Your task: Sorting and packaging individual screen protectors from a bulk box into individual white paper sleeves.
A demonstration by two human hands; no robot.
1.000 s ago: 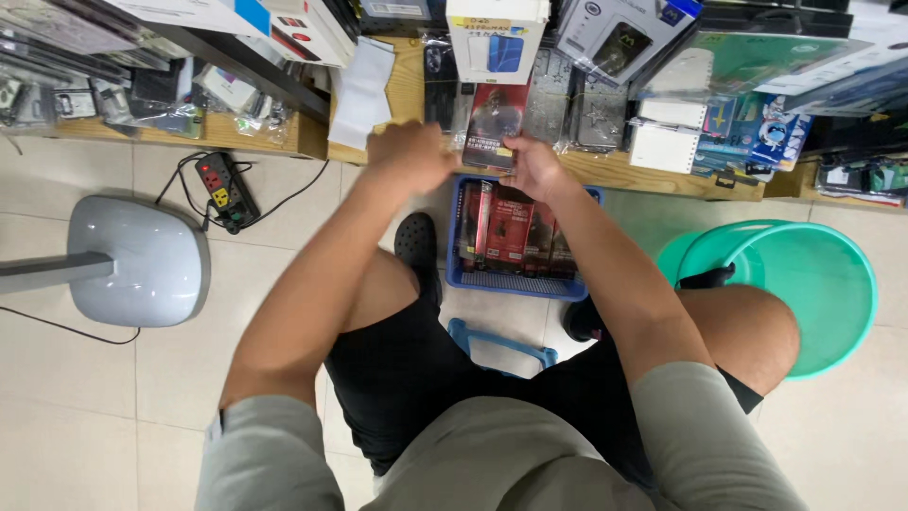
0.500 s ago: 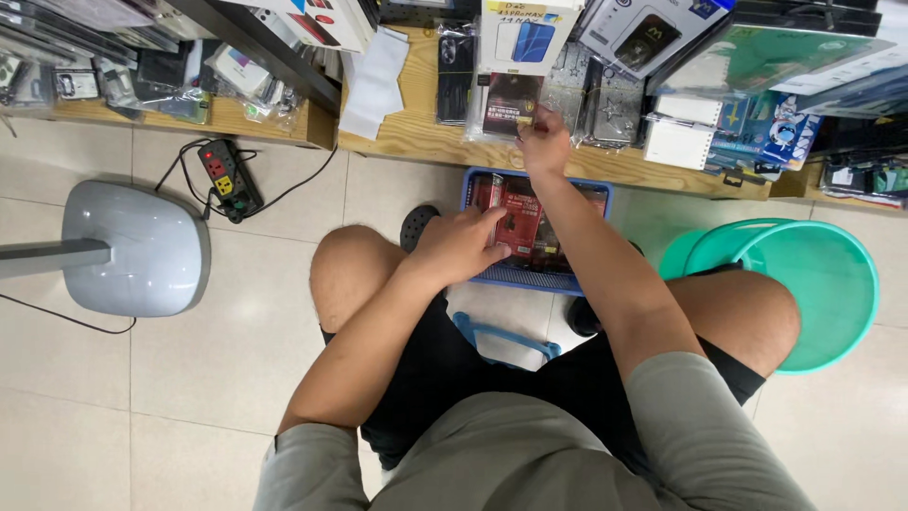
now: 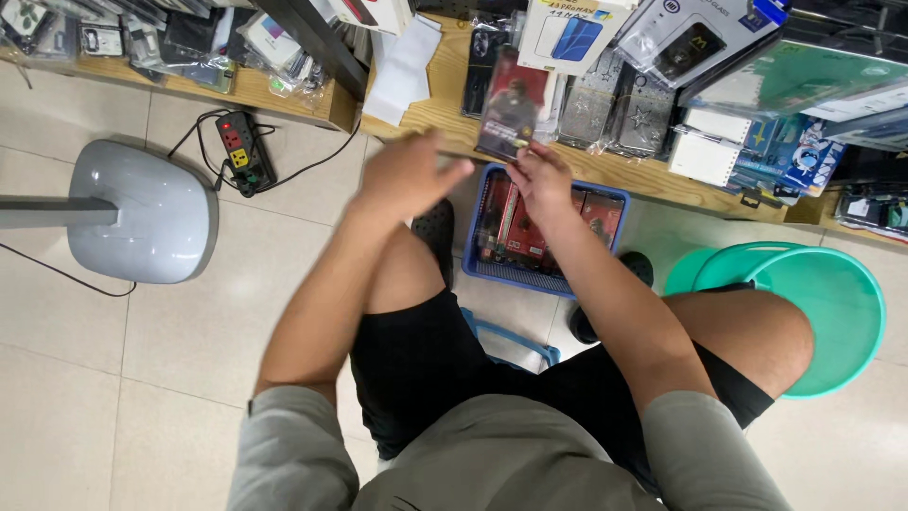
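Right hand (image 3: pixel 539 180) fingers pinching dark red packet (image 3: pixel 511 104) over blue basket (image 3: pixel 530 270), left hand (image 3: pixel 407 175) blurred, loosely open, holding nothing

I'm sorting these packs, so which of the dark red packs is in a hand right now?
The dark red pack upright on the wooden shelf, pinched by the right hand; the others lie in the blue basket.

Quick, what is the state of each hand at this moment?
Left hand: blurred, seems empty, fingers loosely curled, beside the wooden shelf.
Right hand: closed on the lower edge of a dark red packet.
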